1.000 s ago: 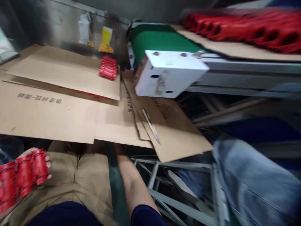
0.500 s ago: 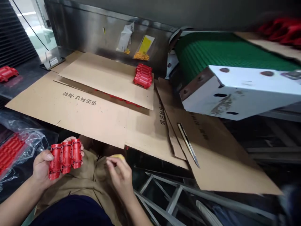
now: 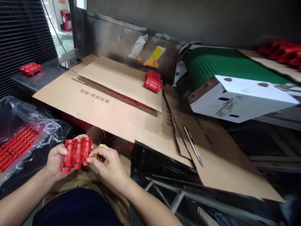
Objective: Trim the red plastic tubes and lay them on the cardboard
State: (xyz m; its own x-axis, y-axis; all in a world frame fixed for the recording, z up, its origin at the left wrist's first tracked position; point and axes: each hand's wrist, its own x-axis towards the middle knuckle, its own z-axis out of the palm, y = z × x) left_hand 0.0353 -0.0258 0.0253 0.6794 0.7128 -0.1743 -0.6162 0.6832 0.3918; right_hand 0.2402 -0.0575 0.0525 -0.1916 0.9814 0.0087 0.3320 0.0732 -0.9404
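Note:
My left hand grips a red plastic part made of three joined tubes, its thumb on the left edge and fingers behind. Close against the part's right side is my right hand, fingers pinched together at its edge. Something yellow shows around a finger and beneath the fingertips of that hand; what the pinch holds is too small to make out. A similar red part lies on the upper cardboard sheet, with more red showing under that sheet.
A pen-like tool lies on cardboard at the right. Beyond it is a green conveyor with a white metal end. At the left, a plastic-lined container holds red parts. A phone and another red part rest on the dark table.
My right hand has moved left and up to the red part, from beside it. My left hand still holds the part. The whole view has shifted, showing more of the left side.

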